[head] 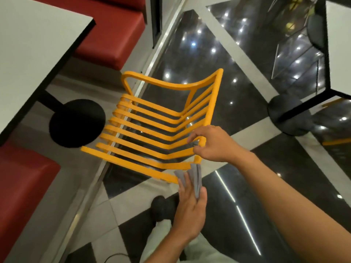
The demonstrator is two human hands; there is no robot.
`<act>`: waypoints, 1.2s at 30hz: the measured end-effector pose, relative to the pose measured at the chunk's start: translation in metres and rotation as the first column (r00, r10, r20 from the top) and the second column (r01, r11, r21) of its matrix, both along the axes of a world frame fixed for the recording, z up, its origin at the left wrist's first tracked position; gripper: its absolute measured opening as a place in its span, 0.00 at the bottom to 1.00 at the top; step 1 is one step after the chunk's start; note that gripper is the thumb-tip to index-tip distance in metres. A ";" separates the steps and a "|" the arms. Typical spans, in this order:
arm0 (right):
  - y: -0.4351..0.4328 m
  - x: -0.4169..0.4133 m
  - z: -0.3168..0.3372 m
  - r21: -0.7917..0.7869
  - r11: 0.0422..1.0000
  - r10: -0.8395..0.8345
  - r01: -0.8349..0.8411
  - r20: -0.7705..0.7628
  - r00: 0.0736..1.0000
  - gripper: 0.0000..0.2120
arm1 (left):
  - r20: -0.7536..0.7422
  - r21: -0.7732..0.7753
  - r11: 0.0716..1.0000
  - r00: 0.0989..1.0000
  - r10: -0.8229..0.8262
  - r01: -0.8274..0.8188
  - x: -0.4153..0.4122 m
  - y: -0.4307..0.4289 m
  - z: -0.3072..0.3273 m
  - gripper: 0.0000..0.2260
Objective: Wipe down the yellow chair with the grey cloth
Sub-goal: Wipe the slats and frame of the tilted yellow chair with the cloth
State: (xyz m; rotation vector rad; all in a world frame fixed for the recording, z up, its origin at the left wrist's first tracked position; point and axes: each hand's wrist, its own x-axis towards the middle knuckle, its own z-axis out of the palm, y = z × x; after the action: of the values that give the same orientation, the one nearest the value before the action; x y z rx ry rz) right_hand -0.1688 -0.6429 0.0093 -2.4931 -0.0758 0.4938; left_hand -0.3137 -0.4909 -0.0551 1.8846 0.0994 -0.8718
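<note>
Right hand point(210, 144) gripping yellow chair point(152, 126) frame, left hand point(190, 207) clutching grey cloth point(191, 177) against its edge

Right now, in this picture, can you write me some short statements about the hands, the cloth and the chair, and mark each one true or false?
1. The left hand holds the grey cloth. True.
2. The right hand lies flat on the white table. False: it grips the frame of the yellow chair at its near corner.
3. The cloth is spread over the middle slats. False: it is bunched in the left hand, at the chair's near edge.
4. A red bench stands beyond the white table. True.
5. The chair's seat is a solid panel. False: it is made of separate slats with gaps between them.
</note>
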 end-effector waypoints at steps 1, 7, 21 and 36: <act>-0.002 -0.004 0.001 -0.002 0.999 -0.047 0.047 0.024 0.999 0.13 | 0.022 0.025 0.999 0.999 -0.043 0.042 0.004 -0.001 -0.001 0.31; -0.011 -0.045 -0.011 0.172 0.882 -0.458 0.439 0.095 0.884 0.09 | 0.273 0.181 0.953 0.918 -0.288 0.245 0.021 -0.005 -0.018 0.41; -0.030 -0.045 -0.028 0.242 0.806 -0.565 0.540 0.045 0.824 0.09 | 0.496 0.371 0.928 0.839 -0.226 0.031 0.076 -0.051 -0.037 0.27; -0.146 0.002 -0.047 0.193 0.923 -0.337 0.333 -0.011 0.941 0.09 | 0.440 0.674 0.727 0.863 -0.247 -0.135 0.017 -0.050 -0.053 0.31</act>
State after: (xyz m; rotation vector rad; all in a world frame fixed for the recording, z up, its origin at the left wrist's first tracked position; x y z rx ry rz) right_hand -0.1666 -0.7890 -0.0373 -2.2579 0.2789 0.2977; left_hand -0.2969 -0.5409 -0.1080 2.7916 0.0395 -0.3441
